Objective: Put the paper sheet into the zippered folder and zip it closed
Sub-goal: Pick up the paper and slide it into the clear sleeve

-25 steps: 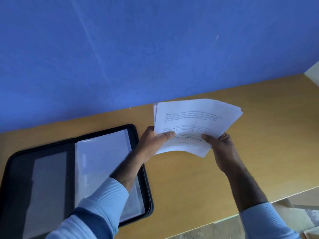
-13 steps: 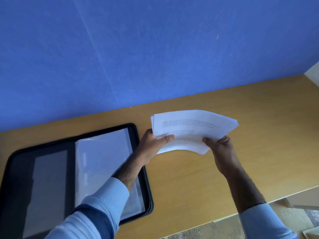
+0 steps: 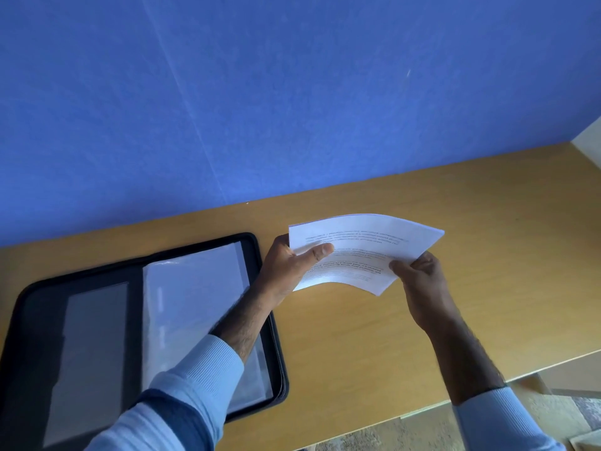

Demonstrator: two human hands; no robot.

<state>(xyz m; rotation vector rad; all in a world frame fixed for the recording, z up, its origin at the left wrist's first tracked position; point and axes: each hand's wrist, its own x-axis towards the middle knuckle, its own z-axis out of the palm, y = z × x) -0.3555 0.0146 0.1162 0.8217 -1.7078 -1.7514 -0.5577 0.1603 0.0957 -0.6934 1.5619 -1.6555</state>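
White printed paper sheets [image 3: 361, 252], apparently several stacked, are held bowed above the desk, just right of the open zippered folder [image 3: 136, 333]. Left hand [image 3: 289, 271] pinches the left edge, thumb on top; right hand [image 3: 419, 281] grips the right corner. Recommended: keep edges squared, flatten the bow, slide the sheets left under the clear sleeve [image 3: 195, 304]. Folder lies flat on the tan wooden desk [image 3: 455, 206], against a blue felt partition [image 3: 292, 92].
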